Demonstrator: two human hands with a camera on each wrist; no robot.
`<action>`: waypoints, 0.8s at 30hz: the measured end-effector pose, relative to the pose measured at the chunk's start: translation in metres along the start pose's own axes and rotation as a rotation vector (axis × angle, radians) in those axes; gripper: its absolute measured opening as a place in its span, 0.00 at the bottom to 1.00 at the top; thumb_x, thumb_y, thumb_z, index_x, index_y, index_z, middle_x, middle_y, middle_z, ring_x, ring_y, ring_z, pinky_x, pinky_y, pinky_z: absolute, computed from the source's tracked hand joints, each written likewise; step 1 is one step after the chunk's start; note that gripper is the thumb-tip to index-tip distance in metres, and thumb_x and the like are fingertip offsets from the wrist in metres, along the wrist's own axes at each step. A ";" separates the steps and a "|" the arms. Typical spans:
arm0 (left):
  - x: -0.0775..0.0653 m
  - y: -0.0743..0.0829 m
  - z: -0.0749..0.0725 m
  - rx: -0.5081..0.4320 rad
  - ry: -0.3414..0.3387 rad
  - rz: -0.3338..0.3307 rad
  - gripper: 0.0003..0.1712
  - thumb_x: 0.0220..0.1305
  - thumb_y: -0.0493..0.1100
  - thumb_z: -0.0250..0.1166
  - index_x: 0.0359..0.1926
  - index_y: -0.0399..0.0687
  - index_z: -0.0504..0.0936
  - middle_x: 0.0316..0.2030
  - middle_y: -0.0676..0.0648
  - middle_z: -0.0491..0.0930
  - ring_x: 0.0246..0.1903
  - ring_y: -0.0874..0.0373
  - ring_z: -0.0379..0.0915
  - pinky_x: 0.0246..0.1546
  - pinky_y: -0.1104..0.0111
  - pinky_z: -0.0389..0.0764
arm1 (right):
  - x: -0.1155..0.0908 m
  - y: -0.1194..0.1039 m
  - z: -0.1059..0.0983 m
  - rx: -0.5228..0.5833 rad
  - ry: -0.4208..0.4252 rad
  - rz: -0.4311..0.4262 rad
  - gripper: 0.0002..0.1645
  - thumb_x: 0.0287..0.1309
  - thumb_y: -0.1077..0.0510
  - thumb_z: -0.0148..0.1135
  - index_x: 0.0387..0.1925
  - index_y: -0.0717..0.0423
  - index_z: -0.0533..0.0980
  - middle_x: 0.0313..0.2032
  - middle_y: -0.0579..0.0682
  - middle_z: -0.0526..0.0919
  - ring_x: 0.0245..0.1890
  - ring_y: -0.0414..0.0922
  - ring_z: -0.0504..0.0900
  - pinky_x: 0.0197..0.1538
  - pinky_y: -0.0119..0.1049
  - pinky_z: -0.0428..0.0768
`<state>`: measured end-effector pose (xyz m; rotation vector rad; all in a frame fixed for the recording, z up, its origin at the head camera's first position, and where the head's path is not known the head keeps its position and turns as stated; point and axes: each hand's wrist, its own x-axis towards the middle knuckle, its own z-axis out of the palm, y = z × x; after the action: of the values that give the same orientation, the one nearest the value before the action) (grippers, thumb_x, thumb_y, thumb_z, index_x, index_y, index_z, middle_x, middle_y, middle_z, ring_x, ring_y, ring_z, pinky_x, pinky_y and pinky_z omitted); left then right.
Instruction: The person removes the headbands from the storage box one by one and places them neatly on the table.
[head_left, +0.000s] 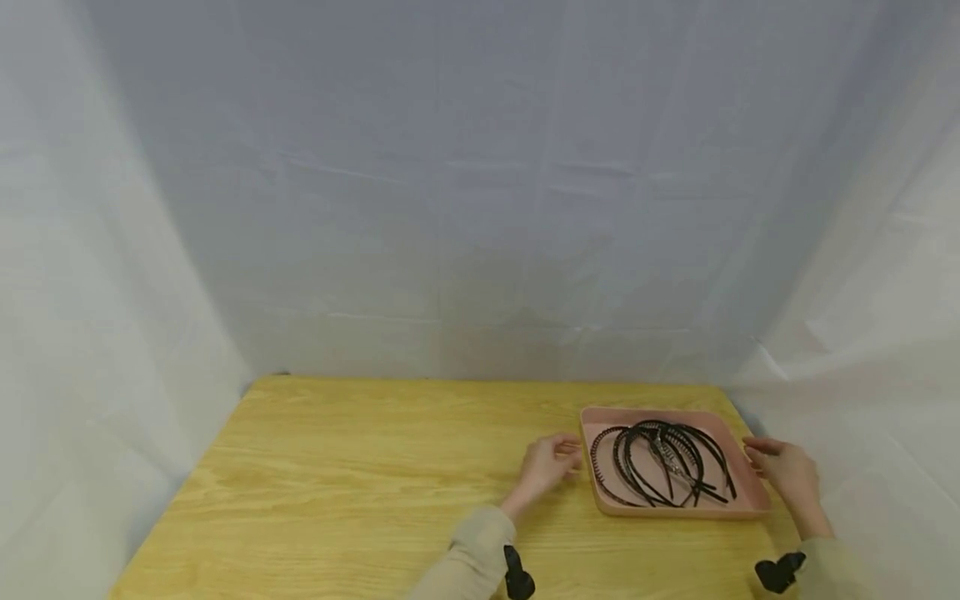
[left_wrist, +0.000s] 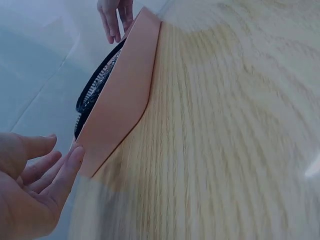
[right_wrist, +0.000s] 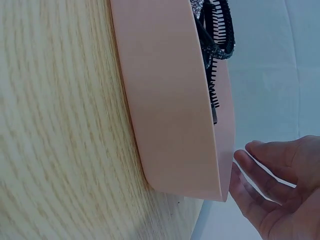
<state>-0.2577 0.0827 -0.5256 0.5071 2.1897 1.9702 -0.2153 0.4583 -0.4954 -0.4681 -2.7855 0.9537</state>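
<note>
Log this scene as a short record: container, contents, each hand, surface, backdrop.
container: pink tray, flat on the table, toward its right side
contents: several dark headbands, overlapping, some toothed
left_hand: left hand at tray's left side, fingers relaxed; contact unclear
right_hand: right hand at tray's right side, fingers relaxed; contact unclear
surface: wood-grain table
backdrop: pale hanging sheets

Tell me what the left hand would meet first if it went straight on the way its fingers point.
Most likely the side wall of the pink tray; the left hand looks just short of it or touching, which these views leave unclear.
</note>
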 end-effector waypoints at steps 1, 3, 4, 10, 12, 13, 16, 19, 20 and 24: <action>0.000 0.000 0.003 0.009 0.003 0.000 0.16 0.67 0.28 0.64 0.54 0.23 0.79 0.46 0.28 0.84 0.39 0.36 0.85 0.37 0.49 0.88 | 0.001 0.001 0.000 -0.003 -0.006 -0.001 0.24 0.75 0.56 0.54 0.58 0.74 0.76 0.45 0.71 0.85 0.35 0.57 0.89 0.41 0.55 0.86; 0.000 0.001 0.009 0.034 0.015 -0.003 0.16 0.66 0.29 0.66 0.53 0.24 0.80 0.45 0.31 0.84 0.38 0.40 0.86 0.35 0.54 0.89 | 0.002 0.005 0.001 -0.010 -0.023 0.000 0.23 0.74 0.57 0.55 0.57 0.73 0.77 0.45 0.71 0.85 0.34 0.56 0.88 0.41 0.56 0.85; 0.000 0.001 0.011 0.048 0.020 -0.003 0.17 0.65 0.30 0.67 0.53 0.24 0.81 0.45 0.32 0.85 0.37 0.42 0.87 0.34 0.57 0.90 | 0.003 0.006 0.002 -0.014 -0.031 0.005 0.23 0.73 0.57 0.55 0.57 0.72 0.78 0.45 0.70 0.85 0.34 0.55 0.88 0.40 0.55 0.85; 0.001 -0.001 0.022 0.087 0.090 -0.044 0.19 0.61 0.31 0.71 0.53 0.28 0.82 0.43 0.35 0.86 0.30 0.52 0.87 0.26 0.70 0.87 | 0.009 0.014 0.004 -0.002 -0.048 0.038 0.21 0.69 0.56 0.61 0.55 0.69 0.80 0.39 0.63 0.88 0.29 0.43 0.85 0.35 0.48 0.84; 0.001 -0.003 0.024 0.098 0.108 -0.055 0.20 0.59 0.31 0.73 0.53 0.29 0.82 0.41 0.36 0.87 0.29 0.54 0.86 0.25 0.71 0.86 | 0.009 0.015 0.005 0.006 -0.037 0.042 0.21 0.68 0.57 0.62 0.54 0.69 0.81 0.38 0.62 0.89 0.28 0.40 0.84 0.35 0.47 0.84; 0.002 -0.004 0.025 0.110 0.118 -0.062 0.21 0.58 0.31 0.74 0.52 0.29 0.83 0.41 0.37 0.87 0.28 0.56 0.86 0.24 0.73 0.85 | 0.009 0.015 0.005 0.012 -0.033 0.046 0.21 0.68 0.57 0.62 0.54 0.69 0.81 0.38 0.61 0.89 0.27 0.40 0.85 0.36 0.48 0.85; 0.001 -0.003 0.027 0.144 0.132 -0.055 0.20 0.55 0.31 0.75 0.50 0.30 0.83 0.39 0.39 0.87 0.29 0.58 0.85 0.25 0.74 0.85 | 0.007 0.014 0.005 0.020 -0.028 0.055 0.20 0.68 0.58 0.63 0.54 0.69 0.81 0.37 0.60 0.90 0.27 0.38 0.84 0.36 0.46 0.84; 0.001 -0.003 0.027 0.187 0.143 -0.030 0.19 0.54 0.31 0.76 0.48 0.32 0.85 0.38 0.41 0.88 0.31 0.60 0.85 0.27 0.74 0.85 | 0.007 0.013 0.005 0.033 -0.032 0.067 0.20 0.68 0.59 0.62 0.55 0.69 0.81 0.38 0.60 0.89 0.27 0.38 0.85 0.40 0.50 0.85; 0.001 -0.003 0.027 0.196 0.142 -0.018 0.19 0.55 0.31 0.76 0.48 0.32 0.85 0.37 0.42 0.88 0.31 0.60 0.85 0.28 0.74 0.85 | 0.007 0.013 0.005 0.033 -0.032 0.070 0.20 0.68 0.59 0.62 0.54 0.69 0.81 0.38 0.60 0.89 0.27 0.38 0.85 0.39 0.50 0.85; 0.004 -0.011 0.028 0.257 0.153 0.036 0.17 0.55 0.34 0.76 0.46 0.36 0.86 0.35 0.46 0.88 0.30 0.65 0.83 0.29 0.75 0.84 | 0.009 0.014 0.006 0.036 -0.023 0.081 0.20 0.67 0.58 0.63 0.54 0.69 0.81 0.38 0.61 0.89 0.27 0.37 0.84 0.37 0.47 0.86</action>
<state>-0.2532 0.1095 -0.5393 0.4444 2.5640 1.8086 -0.2217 0.4688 -0.5085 -0.5719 -2.7840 1.0301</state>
